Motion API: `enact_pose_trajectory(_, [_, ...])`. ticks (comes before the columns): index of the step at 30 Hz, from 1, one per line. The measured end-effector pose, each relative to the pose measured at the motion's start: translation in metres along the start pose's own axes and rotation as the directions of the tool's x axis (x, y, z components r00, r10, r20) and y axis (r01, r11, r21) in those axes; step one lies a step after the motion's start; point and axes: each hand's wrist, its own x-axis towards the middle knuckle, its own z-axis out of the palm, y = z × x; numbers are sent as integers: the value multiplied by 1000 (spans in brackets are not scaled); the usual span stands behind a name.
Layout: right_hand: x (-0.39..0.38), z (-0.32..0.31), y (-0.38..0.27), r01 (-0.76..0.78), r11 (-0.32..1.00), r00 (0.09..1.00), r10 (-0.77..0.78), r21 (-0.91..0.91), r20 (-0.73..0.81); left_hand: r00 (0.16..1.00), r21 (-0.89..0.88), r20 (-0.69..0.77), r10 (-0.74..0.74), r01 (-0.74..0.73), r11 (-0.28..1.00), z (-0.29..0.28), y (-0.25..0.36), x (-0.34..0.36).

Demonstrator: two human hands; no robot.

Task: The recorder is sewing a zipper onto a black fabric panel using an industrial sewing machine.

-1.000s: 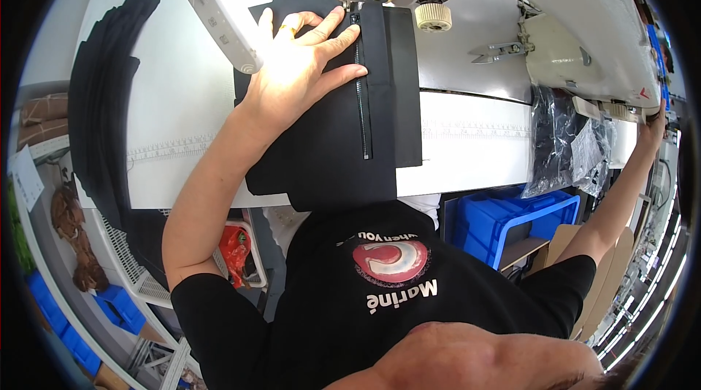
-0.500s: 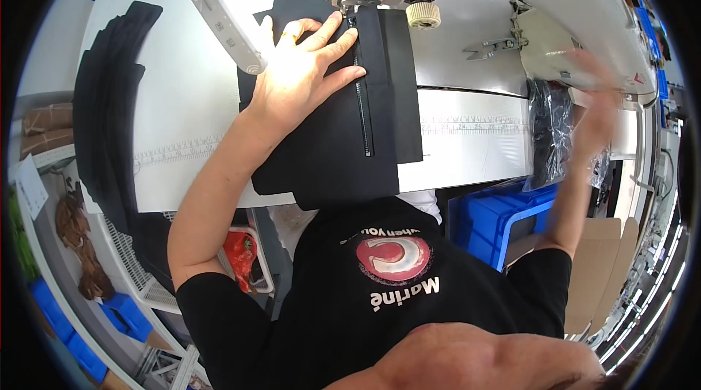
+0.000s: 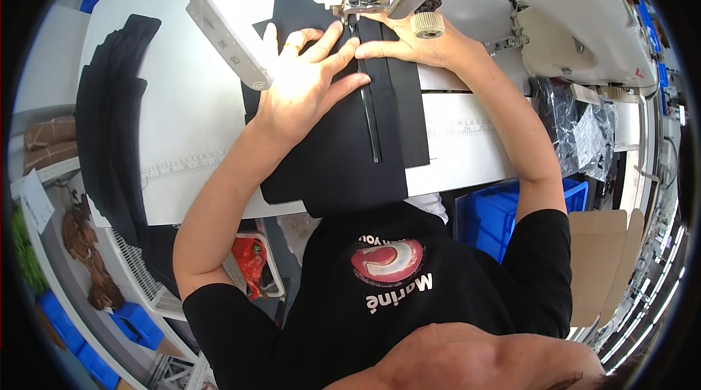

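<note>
A black fabric piece (image 3: 321,149) lies flat on the white sewing table, its top end under the sewing machine head (image 3: 363,3). A zipper (image 3: 372,131) runs lengthwise down a narrow slot in it. My left hand (image 3: 310,69) presses on the fabric left of the zipper, fingers spread, with a yellow ring on one finger. My right hand (image 3: 416,38) rests on the fabric right of the zipper, close to the presser foot. Its thumb stretches toward the left fingertips; some of its fingers are hidden behind the machine parts.
A white lamp (image 3: 228,38) on a blue cable hangs over the table's left side. Stacked black fabric pieces (image 3: 109,127) drape over the left edge. Clear plastic packaging (image 3: 577,127) lies at the right. Below are a blue crate (image 3: 485,218) and a white basket (image 3: 272,266).
My right hand has come from the far right, by the machine body, onto the fabric beside the zipper. My left hand stays on the fabric.
</note>
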Motion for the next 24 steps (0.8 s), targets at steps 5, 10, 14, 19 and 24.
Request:
enact_pose_trajectory(5, [-8, 11, 0, -1, 991, 989, 21, 137, -149, 1000, -27, 13, -27, 28, 999, 1, -1, 2])
enact_pose_trajectory(10, [-23, 24, -12, 184, 982, 884, -150, 33, -442, 999, 25, 28, -45, 44, 999, -4, 3, 0])
enact_pose_trajectory(14, [-23, 23, -15, 207, 978, 876, -190, -9, -444, 1000, 63, 5, -26, 26, 998, -5, 6, 0])
enact_pose_trajectory(19, [-22, 22, -16, 179, 983, 883, -178, -39, -434, 997, -1, -7, -76, 76, 997, -2, 8, -3])
enact_pose_trajectory(24, [-21, 23, -19, 164, 985, 889, -169, -49, -425, 998, 11, 2, -62, 62, 998, -1, 4, -4])
